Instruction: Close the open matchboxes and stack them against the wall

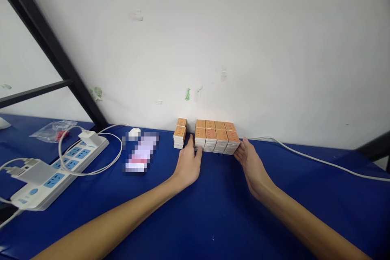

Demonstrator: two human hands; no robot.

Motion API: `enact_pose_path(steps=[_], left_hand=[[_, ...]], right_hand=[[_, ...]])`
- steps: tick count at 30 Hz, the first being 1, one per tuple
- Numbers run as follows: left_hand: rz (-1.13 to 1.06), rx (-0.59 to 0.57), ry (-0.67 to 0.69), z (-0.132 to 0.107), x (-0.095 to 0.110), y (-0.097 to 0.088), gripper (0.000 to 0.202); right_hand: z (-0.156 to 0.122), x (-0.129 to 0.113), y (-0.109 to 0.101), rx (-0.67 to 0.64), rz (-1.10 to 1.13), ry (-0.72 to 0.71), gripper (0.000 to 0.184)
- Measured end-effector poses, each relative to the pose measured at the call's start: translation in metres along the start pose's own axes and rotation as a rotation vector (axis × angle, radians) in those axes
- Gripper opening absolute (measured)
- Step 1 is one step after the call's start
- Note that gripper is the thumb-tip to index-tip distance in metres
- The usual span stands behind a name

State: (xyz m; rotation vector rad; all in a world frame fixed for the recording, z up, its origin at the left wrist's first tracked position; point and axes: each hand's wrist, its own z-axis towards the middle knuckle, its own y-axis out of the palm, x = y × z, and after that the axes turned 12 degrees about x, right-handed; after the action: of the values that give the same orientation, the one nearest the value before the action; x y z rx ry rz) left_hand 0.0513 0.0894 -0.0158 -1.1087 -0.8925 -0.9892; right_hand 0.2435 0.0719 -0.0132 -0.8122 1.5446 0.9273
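Note:
A block of small matchbox-like boxes stands against the wall, stacked several layers high in two rows, with orange tops, red print and pale sides. My left hand lies along the block's left side, fingers stretched into the gap there and thumb at the front corner. On the right side, my right hand is held flat with its fingers straight, at or against the end boxes. Left of my left hand is a narrower stack of the same boxes, apart from the block. Some fingertips are hidden.
On the blue table, a white power strip with chargers and looped cables lies left. Near it are a blurred-out phone, a small white object and a clear plastic bag. A white cable runs right.

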Motion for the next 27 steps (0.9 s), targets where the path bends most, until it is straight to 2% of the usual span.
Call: enact_pose_path(steps=[3, 5, 7, 9, 10, 12, 13, 14, 17, 21, 24, 27], left_hand=[[0.034, -0.050, -0.078, -0.021, 0.008, -0.010, 0.070], [0.082, -0.098, -0.144, -0.046, 0.017, -0.022, 0.085], [0.119, -0.143, -0.185, -0.074, 0.029, -0.039, 0.092], [0.152, -0.185, -0.207, -0.095, 0.042, -0.059, 0.087], [0.144, -0.160, -0.187, -0.102, 0.049, -0.067, 0.077], [0.092, -0.207, -0.114, -0.106, 0.060, -0.082, 0.053], [0.066, -0.258, -0.104, -0.104, 0.064, -0.087, 0.053], [0.047, -0.310, -0.102, -0.101, 0.066, -0.090, 0.062], [0.009, -0.356, -0.133, -0.090, 0.068, -0.090, 0.080], [-0.041, -0.288, -0.180, -0.084, 0.069, -0.075, 0.061], [-0.103, -0.306, -0.205, -0.083, 0.072, -0.064, 0.056], [-0.133, -0.356, -0.217, -0.084, 0.075, -0.063, 0.057]], right_hand=[[-0.001, -0.001, -0.004, 0.018, -0.026, 0.021, 0.061], [-0.001, -0.001, -0.011, 0.052, -0.049, 0.042, 0.064], [-0.004, 0.001, -0.021, 0.098, -0.071, 0.065, 0.067], [-0.011, 0.002, -0.032, 0.144, -0.085, 0.072, 0.067], [-0.016, 0.001, -0.038, 0.162, -0.089, 0.064, 0.065], [-0.030, -0.003, -0.049, 0.176, -0.092, 0.021, 0.058], [-0.036, -0.007, -0.053, 0.174, -0.101, -0.015, 0.054], [-0.041, -0.010, -0.056, 0.160, -0.122, -0.060, 0.051], [-0.042, -0.017, -0.057, 0.114, -0.194, -0.177, 0.045], [-0.004, -0.009, -0.042, 0.064, -0.113, -0.136, 0.050], [0.025, -0.002, -0.027, -0.013, -0.055, -0.095, 0.053], [0.035, 0.000, -0.015, -0.110, 0.001, -0.078, 0.060]])
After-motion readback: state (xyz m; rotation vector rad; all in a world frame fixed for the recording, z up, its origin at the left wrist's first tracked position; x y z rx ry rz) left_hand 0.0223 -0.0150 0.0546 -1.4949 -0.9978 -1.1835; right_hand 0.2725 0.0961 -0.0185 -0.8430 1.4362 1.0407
